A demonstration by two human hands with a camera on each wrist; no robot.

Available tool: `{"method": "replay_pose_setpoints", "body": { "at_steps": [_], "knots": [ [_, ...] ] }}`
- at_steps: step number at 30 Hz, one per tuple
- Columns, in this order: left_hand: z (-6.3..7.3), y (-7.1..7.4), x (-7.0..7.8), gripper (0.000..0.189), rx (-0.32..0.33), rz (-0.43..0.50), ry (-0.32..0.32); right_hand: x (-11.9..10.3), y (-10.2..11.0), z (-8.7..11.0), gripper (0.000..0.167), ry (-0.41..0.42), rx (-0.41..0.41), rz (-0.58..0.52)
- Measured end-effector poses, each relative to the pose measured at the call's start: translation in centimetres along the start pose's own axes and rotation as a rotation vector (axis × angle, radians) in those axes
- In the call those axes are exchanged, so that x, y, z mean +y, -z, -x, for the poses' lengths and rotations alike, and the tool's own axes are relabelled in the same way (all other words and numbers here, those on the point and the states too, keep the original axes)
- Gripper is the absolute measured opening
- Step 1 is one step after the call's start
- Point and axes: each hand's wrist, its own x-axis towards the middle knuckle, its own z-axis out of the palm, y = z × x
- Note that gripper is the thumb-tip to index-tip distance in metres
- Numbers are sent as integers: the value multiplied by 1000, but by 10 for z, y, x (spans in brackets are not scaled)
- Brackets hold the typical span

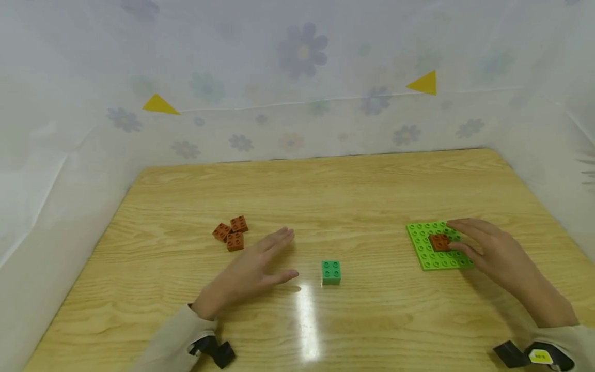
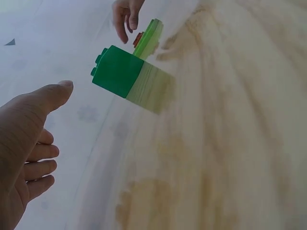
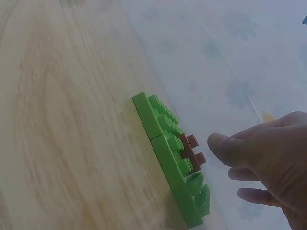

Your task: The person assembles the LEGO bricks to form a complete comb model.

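A light-green studded baseplate (image 1: 420,248) lies on the right of the table, with a brown brick (image 1: 438,242) on its studs near the middle. Above the plate's right side hovers my right hand (image 1: 499,258), thumb and fingers apart; the right wrist view shows a gap between the thumb and the brown brick (image 3: 190,154). My left hand (image 1: 248,271) is held over the table left of centre, fingers extended and holding nothing. To its right stands a green brick (image 1: 331,272), which looks large in the left wrist view, clear of the thumb.
Three brown bricks (image 1: 231,233) lie close together beyond my left hand, toward the left. Pale flowered cloth (image 1: 297,119) hangs behind the wooden table (image 1: 325,196) and along its sides. Two yellow triangles (image 1: 424,83) show on the cloth at the back.
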Motion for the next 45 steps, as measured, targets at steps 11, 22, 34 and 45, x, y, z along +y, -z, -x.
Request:
{"method": "replay_pose_setpoints", "body": {
  "at_steps": [11,22,34,45],
  "knots": [
    [-9,-12,12,76,-9,-36,-140,-2,-3,-2,47,-17,-39,6],
    [-16,-27,20,80,-49,-41,-175,-2,-6,0,44,4,-78,37],
    [-23,-37,28,75,11,-76,-244,-2,-9,1,41,6,-103,-9],
    [-26,-43,31,71,3,-49,-231,-3,-10,2,40,-3,-103,-13]
  ]
}}
